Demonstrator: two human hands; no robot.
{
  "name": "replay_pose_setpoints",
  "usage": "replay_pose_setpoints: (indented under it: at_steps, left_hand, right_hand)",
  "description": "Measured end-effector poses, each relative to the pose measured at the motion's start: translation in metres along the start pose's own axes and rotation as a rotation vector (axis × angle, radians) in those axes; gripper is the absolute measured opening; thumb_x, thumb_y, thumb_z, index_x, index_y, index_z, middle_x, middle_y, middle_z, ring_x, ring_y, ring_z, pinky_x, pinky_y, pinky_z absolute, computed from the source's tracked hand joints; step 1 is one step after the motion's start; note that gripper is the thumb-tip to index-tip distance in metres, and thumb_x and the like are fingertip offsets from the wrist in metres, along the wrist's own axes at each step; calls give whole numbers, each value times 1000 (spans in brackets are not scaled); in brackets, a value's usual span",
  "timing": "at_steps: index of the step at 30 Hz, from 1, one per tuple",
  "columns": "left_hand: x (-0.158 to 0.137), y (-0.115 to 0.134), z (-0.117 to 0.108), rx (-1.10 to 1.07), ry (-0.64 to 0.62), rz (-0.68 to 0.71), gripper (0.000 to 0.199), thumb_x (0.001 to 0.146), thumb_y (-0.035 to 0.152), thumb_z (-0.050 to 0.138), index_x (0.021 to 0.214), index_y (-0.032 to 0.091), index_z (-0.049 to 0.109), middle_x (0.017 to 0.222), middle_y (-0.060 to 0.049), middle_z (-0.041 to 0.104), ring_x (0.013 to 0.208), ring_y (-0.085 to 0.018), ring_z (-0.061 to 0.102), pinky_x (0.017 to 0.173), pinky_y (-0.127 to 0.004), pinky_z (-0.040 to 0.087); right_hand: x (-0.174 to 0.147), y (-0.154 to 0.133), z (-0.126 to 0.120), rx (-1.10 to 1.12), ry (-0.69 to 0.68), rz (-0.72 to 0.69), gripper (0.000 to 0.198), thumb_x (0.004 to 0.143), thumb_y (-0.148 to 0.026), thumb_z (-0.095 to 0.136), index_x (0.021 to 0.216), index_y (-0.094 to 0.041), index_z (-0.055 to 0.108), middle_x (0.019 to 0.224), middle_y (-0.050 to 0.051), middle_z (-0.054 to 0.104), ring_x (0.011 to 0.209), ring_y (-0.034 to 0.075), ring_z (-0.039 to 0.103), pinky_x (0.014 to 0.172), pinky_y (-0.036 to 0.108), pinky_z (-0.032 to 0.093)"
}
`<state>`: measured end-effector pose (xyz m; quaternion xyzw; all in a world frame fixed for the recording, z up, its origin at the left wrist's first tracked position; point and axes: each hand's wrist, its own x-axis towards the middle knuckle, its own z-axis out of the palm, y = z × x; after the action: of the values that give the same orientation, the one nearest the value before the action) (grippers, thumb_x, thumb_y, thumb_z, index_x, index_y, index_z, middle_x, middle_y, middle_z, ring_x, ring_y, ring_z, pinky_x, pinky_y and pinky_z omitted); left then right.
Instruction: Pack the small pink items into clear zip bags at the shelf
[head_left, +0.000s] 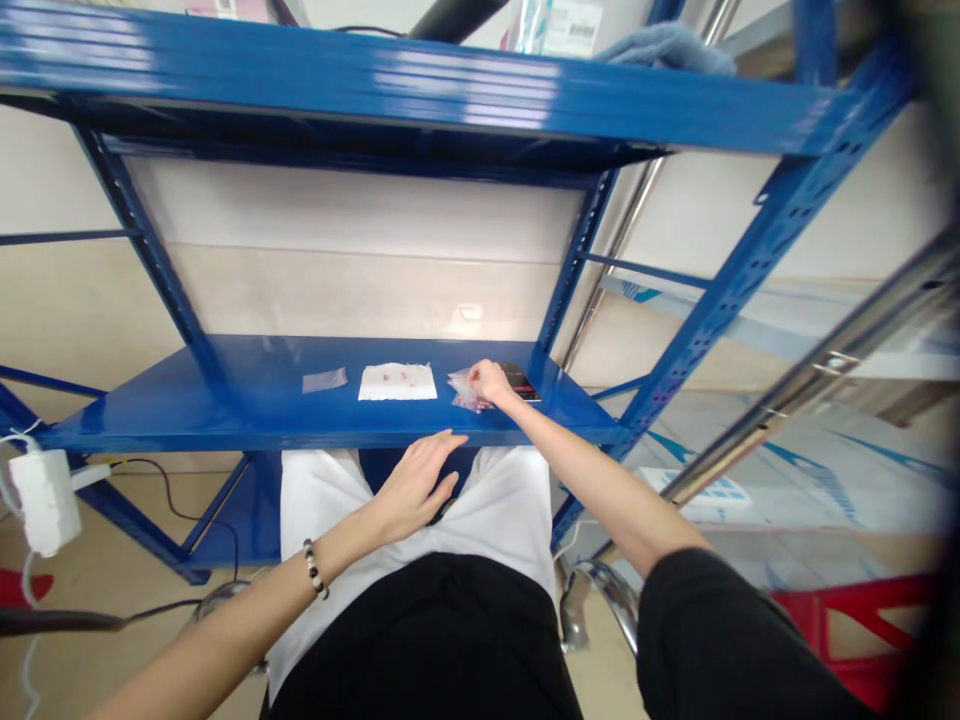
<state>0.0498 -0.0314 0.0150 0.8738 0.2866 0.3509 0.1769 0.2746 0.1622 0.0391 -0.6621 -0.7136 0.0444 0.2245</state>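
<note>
My right hand (489, 381) has its fingers closed on a small clear plastic bag (469, 394) with pinkish-red bits in it, at the right part of the blue shelf (247, 405). A dark flat packet or card (519, 380) lies just behind that hand, partly covered by it. Left of the bag rests a white cloth or paper sheet (397, 382) with a few small reddish bits on it. Farther left is another clear plastic bag (325, 380), lying flat. My left hand (417, 482) hovers over my lap in front of the shelf edge, fingers stretched out, holding nothing.
An upper blue shelf (300, 75) runs overhead with a blue cloth (667, 48) and boxes on it. At the left hangs a white power strip (45, 500) with cables. A metal pole (817, 375) and a red stool or crate (862, 620) stand to the right.
</note>
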Motion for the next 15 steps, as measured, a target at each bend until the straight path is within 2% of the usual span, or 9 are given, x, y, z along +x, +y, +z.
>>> replay_pose_setpoints:
  at_steps: [4, 6, 8, 11, 13, 15]
  left_hand:
    - [-28, -11, -2, -105, 21, -125, 50, 97, 31, 42, 146, 33, 36, 143, -8, 49, 137, -24, 40, 115, -47, 31]
    - [-31, -17, -3, -262, 78, -234, 48, 97, 34, 44, 145, 32, 38, 140, -9, 52, 134, -24, 44, 114, -47, 32]
    - [-28, -19, -4, -492, 141, -315, 48, 97, 37, 47, 144, 29, 40, 137, -11, 55, 130, -26, 48, 110, -47, 36]
    - [-17, -12, -5, -879, 196, -373, 52, 95, 41, 51, 143, 23, 43, 138, -16, 55, 129, -30, 50, 102, -47, 43]
    - [-13, -3, -4, -1072, 215, -395, 52, 94, 43, 54, 141, 21, 48, 141, -16, 53, 130, -31, 49, 99, -44, 46]
    - [-15, 3, -1, -1151, 221, -409, 51, 91, 43, 60, 135, 19, 56, 138, -15, 56, 127, -32, 52, 97, -42, 47]
  right_hand:
    - [3, -5, -13, 115, 118, -60, 19, 75, -7, 60, 88, -13, 73, 83, 8, 74, 78, 17, 68, 71, 23, 47]
    - [-1, -16, -24, 242, 248, -119, 18, 78, -9, 59, 89, -13, 72, 81, 7, 73, 78, 17, 66, 73, 25, 48]
    - [-17, -34, -35, 374, 374, -199, 16, 80, -12, 57, 90, -14, 70, 82, 5, 71, 76, 17, 65, 74, 27, 48]
    - [-74, -67, -36, 513, 446, -341, 15, 85, -17, 56, 94, -18, 68, 86, 4, 68, 75, 18, 62, 74, 29, 49]
    - [-125, -86, -27, 550, 376, -416, 16, 90, -20, 54, 98, -21, 67, 90, 4, 66, 80, 19, 61, 77, 31, 48]
    - [-172, -98, -14, 589, 287, -441, 17, 93, -22, 51, 100, -22, 66, 92, 5, 64, 86, 20, 60, 80, 32, 48]
